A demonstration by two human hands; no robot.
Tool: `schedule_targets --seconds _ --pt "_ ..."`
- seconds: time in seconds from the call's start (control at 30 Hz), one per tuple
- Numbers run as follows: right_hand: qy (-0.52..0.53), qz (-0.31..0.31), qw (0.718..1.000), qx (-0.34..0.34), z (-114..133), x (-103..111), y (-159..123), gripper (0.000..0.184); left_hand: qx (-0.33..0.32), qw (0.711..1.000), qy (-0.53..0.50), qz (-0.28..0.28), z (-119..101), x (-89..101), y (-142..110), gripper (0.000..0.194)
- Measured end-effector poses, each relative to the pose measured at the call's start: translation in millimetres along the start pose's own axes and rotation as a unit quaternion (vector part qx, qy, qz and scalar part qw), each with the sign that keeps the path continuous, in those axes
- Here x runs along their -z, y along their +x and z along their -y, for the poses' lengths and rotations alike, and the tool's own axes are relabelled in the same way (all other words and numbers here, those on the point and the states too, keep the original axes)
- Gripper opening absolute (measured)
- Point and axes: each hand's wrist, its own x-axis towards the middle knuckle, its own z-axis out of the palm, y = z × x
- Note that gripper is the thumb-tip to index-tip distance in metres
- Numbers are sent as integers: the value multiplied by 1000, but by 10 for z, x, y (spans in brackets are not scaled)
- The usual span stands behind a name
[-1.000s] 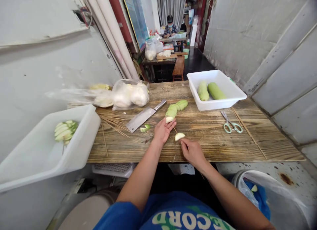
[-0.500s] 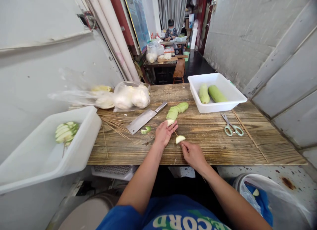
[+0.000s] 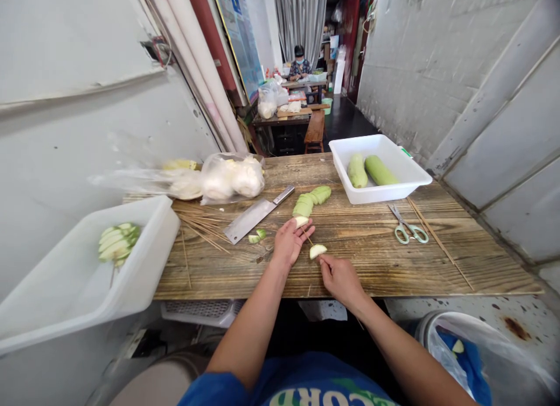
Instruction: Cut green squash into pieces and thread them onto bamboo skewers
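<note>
My left hand rests on the wooden table, fingers closed on a pale gourd slice at the near end of a row of green slices. My right hand pinches a thin bamboo skewer that carries one slice and points toward the left hand's slice.
A cleaver lies left of the slices, beside loose skewers and small offcuts. A white tub holds two whole gourds. Scissors lie right. A left tub holds skewered slices. A lined bin stands below; a seated person is far back.
Both hands have stayed at the same spot; the left hand has picked the end slice from the row and drawn it toward the skewer tip. The camera tilted slightly.
</note>
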Motion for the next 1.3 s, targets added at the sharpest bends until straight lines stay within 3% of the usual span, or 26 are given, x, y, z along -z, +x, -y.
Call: schedule_targets --seconds 0.6,1.03,1.17,1.23,1.3 --pt "-45 -42 998 -11 4 -94 -18 28 -14 998 60 9 108 -124 -130 13" --pt "-33 -100 994 -8 -65 -198 88 29 -12 996 86 20 234 -237 -288 24" --pt "-11 -126 992 8 -104 -199 110 30 11 994 105 28 239 -188 -287 32" --pt "6 -149 989 15 -126 -188 109 32 -12 991 136 9 163 -109 -206 36" --pt "25 -174 984 16 -144 -182 104 34 -92 968 232 -28 46 -12 -71 37"
